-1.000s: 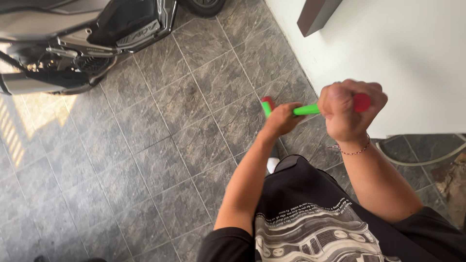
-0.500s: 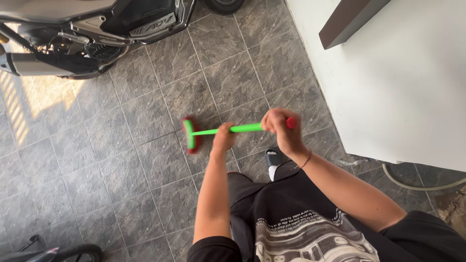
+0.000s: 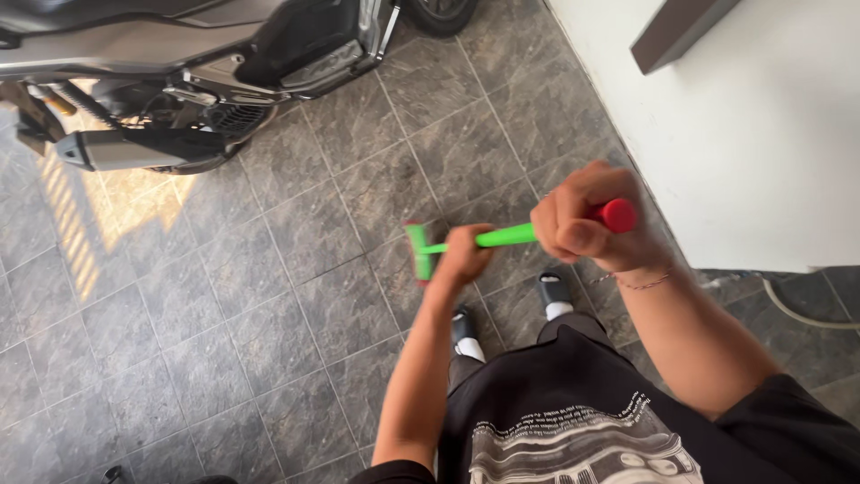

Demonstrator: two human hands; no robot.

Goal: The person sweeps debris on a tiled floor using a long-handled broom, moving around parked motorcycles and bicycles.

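I hold a broom with a bright green handle (image 3: 504, 237) and a red end cap (image 3: 617, 215). My right hand (image 3: 578, 220) is clenched around the top of the handle, just below the cap. My left hand (image 3: 465, 255) grips the handle lower down. The green and red broom head (image 3: 417, 252) rests on the grey stone floor tiles (image 3: 313, 233) just ahead of my feet, which wear black slides over white socks (image 3: 555, 294).
A parked motor scooter (image 3: 197, 63) with a silver exhaust stands at the upper left. A white wall (image 3: 761, 134) with a dark brown ledge (image 3: 683, 31) runs along the right. A pale hose (image 3: 802, 309) lies at the wall's foot. Sunlight patches mark the left tiles.
The broom head has swept back to the right, closer to my feet. My right hand has risen toward the camera, and the view has shifted slightly right.
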